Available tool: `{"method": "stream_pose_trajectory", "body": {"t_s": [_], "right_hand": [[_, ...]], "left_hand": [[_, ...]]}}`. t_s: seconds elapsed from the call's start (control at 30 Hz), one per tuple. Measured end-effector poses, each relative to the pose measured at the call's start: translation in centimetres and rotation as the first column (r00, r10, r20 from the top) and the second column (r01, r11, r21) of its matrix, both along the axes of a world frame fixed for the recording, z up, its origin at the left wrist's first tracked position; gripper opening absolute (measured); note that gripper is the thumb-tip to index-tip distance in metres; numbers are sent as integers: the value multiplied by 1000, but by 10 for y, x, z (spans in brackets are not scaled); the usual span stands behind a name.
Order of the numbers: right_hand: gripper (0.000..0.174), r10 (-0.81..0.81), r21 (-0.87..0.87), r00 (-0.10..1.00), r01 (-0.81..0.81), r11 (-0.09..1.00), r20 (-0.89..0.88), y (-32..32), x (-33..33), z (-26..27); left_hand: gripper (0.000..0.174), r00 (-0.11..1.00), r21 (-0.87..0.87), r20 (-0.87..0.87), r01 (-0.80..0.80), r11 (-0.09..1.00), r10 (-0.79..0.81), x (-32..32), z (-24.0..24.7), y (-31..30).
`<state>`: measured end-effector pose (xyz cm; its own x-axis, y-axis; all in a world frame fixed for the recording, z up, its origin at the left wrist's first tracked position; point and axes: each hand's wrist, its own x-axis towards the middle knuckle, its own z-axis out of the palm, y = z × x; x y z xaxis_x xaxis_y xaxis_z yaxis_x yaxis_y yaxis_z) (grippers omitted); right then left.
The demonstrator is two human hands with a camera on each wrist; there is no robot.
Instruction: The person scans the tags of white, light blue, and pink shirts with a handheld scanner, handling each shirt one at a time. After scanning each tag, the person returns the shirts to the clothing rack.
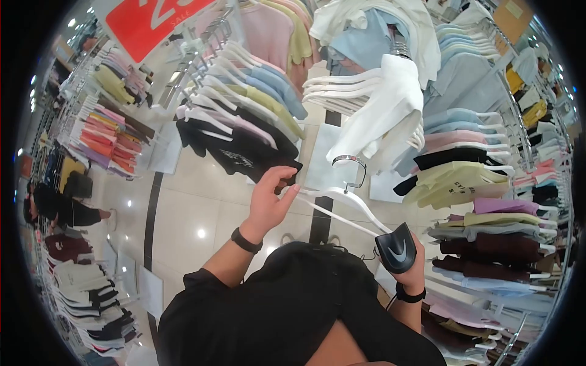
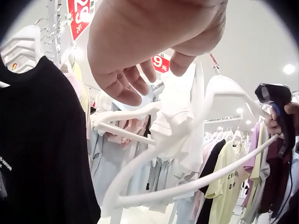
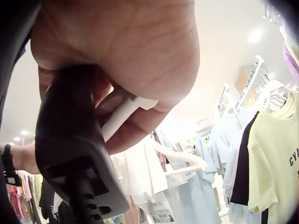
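My right hand (image 1: 417,259) grips a black handheld barcode scanner (image 1: 397,249) together with one end of a bare white hanger (image 1: 360,204). In the right wrist view the scanner's dark handle (image 3: 70,126) and the hanger end (image 3: 124,119) lie under the palm. The hanger's metal hook (image 1: 364,172) points up and away from my body. My left hand (image 1: 268,198) is near the hanger's other end, beside a black T-shirt (image 1: 235,149). In the left wrist view its fingers (image 2: 126,95) bend loosely, thumb apart, with nothing between them.
Coloured tops hang on the left rack (image 1: 210,36), and more on the right-hand rails, among them a yellow-green T-shirt (image 1: 467,183). Ahead, a white garment (image 1: 390,104) drapes over stacked white hangers (image 1: 342,88). A red sale sign (image 1: 146,27) hangs upper left. A person (image 1: 67,204) stands far left.
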<state>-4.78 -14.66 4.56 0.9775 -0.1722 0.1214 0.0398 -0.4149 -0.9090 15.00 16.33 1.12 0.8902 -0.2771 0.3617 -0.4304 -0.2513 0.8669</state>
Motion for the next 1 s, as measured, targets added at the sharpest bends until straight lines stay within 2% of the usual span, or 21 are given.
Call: {"method": "stream_pose_trajectory", "body": {"t_s": [0.13, 0.17, 0.27, 0.33, 0.4, 0.47, 0.5, 0.57, 0.6, 0.63, 0.67, 0.7, 0.73, 0.83, 0.9, 1.0], "right_hand": [[44, -57, -49, 998, 56, 997, -18, -2, -7, 4], [44, -60, -66, 998, 59, 996, -15, -3, -7, 4], [43, -121, -29, 993, 121, 992, -7, -1, -11, 11], [44, -156, -45, 988, 156, 987, 7, -3, -15, 12], [45, -188, -55, 982, 188, 981, 13, -5, -22, 12], [46, -218, -61, 976, 218, 974, 13, -10, -32, 9], [46, -228, -74, 973, 230, 970, 26, -13, -37, 10], [45, -253, -93, 966, 256, 962, 46, -14, -47, 10], [44, -266, -73, 963, 269, 960, 48, -15, -53, 9], [43, -279, -53, 959, 281, 958, 49, -16, -58, 6], [42, -289, -33, 956, 291, 956, 50, -17, -64, 4], [46, -293, -25, 956, 294, 956, 23, -19, -68, 2], [47, -307, -4, 952, 307, 952, 11, -20, -72, -2], [49, -345, 48, 939, 345, 937, -19, -21, -79, -6], [50, -374, 76, 927, 375, 924, -33, -21, -81, -2], [53, -372, -114, 917, 389, 914, 142, -29, -92, -12]], "left_hand": [[34, 997, 43, 28, 72, 997, -73, 30, 9, -14], [43, 994, 61, -14, 107, 992, -106, 39, 14, -20], [52, 989, 47, 25, 144, 988, -146, 58, 34, -53], [55, 987, 93, 136, 74, 993, -86, 74, 23, -86], [54, 986, 198, 75, 129, 972, -146, 92, 20, -102], [51, 943, 332, -172, 328, 885, -285, 109, 27, -106], [42, 930, 244, -239, 335, 910, -278, 113, 26, -106], [34, 949, 156, -255, 231, 960, -187, 124, 17, -100], [29, 955, 2, -225, 199, 980, -194, 129, 12, -97], [27, 929, -217, -281, 184, 959, -242, 122, 31, -94], [29, 919, -349, -305, 138, 927, -251, 124, 43, -92], [31, 920, -461, -275, 127, 878, -278, 125, 55, -90], [30, 957, -518, -172, 115, 848, -235, 120, 76, -92], [38, 965, -448, 141, 260, 855, -219, 139, 113, -90], [35, 942, -392, 306, 255, 884, -135, 134, 151, -95], [36, 841, -385, 534, 336, 860, -89, 134, 179, -93]]}}
